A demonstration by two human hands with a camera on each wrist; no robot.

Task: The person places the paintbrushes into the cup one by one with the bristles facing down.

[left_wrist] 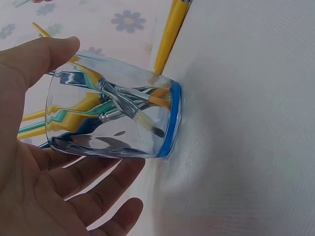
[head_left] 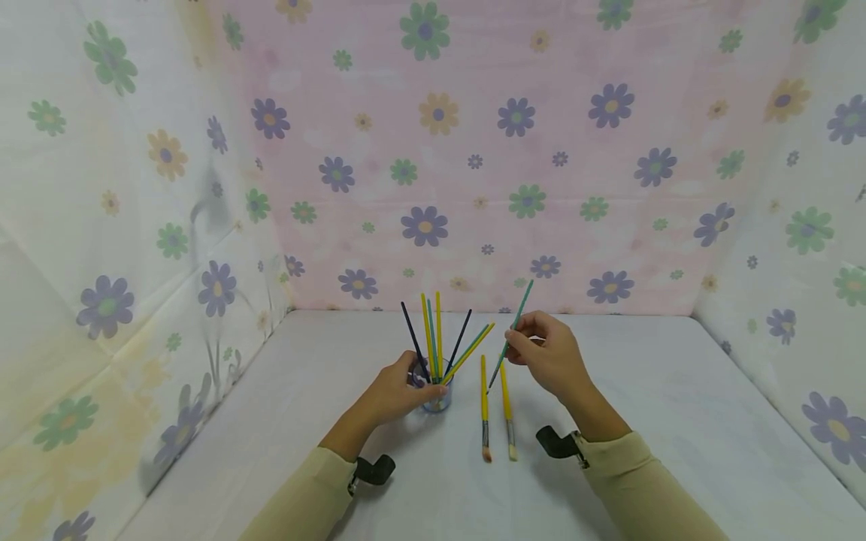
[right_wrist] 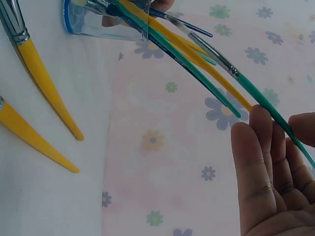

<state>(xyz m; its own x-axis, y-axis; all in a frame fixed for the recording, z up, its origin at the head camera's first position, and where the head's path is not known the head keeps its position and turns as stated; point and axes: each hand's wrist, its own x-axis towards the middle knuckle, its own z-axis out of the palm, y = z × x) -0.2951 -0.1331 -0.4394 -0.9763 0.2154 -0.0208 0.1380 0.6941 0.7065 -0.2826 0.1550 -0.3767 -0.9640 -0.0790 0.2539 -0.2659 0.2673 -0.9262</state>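
Note:
My left hand [head_left: 389, 392] holds a clear glass cup [left_wrist: 173, 123] with a blue band at its base, thumb on one side near the rim and fingers along the other. Several paintbrushes stand in the cup bristles down, with yellow handles [head_left: 438, 323], teal ones and dark blue ones [head_left: 414, 334] fanning out above the rim. To the right of the cup, my right hand [head_left: 549, 359] pinches a teal paintbrush [right_wrist: 256, 93] by its handle between thumb and fingers. This brush is raised and tilted, its bristle end pointing down toward the cup side.
Two yellow-handled paintbrushes [head_left: 484, 398] [head_left: 508, 409] lie side by side on the white tabletop [head_left: 271, 466], bristles toward me. Flower-patterned cloth [head_left: 473, 180] closes off the back and both sides. A dark camera mount [head_left: 374, 470] sits at each wrist.

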